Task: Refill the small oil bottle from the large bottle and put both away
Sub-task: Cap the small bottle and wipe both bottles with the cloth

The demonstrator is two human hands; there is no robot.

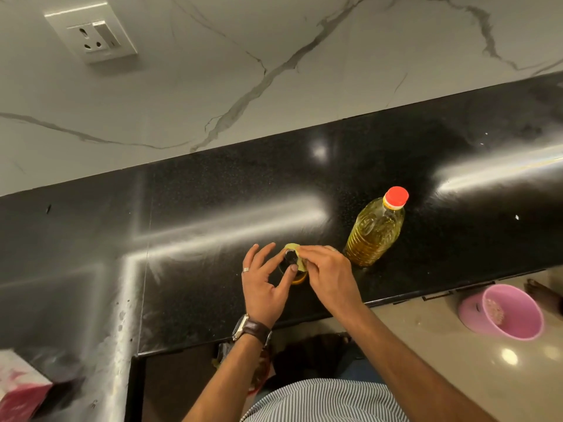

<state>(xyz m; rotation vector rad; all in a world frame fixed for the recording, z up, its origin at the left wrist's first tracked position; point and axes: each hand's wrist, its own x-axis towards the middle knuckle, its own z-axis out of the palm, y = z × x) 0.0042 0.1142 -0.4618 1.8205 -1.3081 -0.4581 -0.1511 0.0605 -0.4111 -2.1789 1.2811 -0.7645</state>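
My left hand (264,283) and right hand (327,271) sit close together at the front of the black counter (213,193), both working over the small bottle (293,266). The left hand steadies the bottle: thumb against its near side, index finger reaching to the far side, the other fingers spread and lifted. The right hand pinches a yellow-green cap (295,250) at the bottle's mouth; whether that cap is a separate piece or hinged to the neck, I cannot tell.

The bottle stands upright between my two hands, seen from straight above, with a little amber oil showing at its base. The big bottle (376,233) stands just to the right of my right hand, apart from it, upright, its red cap (396,196) in place and mostly full of oil.

I judge this as the opening step: getting the small bottle's mouth clear before any pouring. Nothing suggests the refill has begun, since the big bottle is capped. Next I need the yellow cap fully clear of the mouth, then a hand free to reach right and unscrew the red cap while the small bottle stays put.
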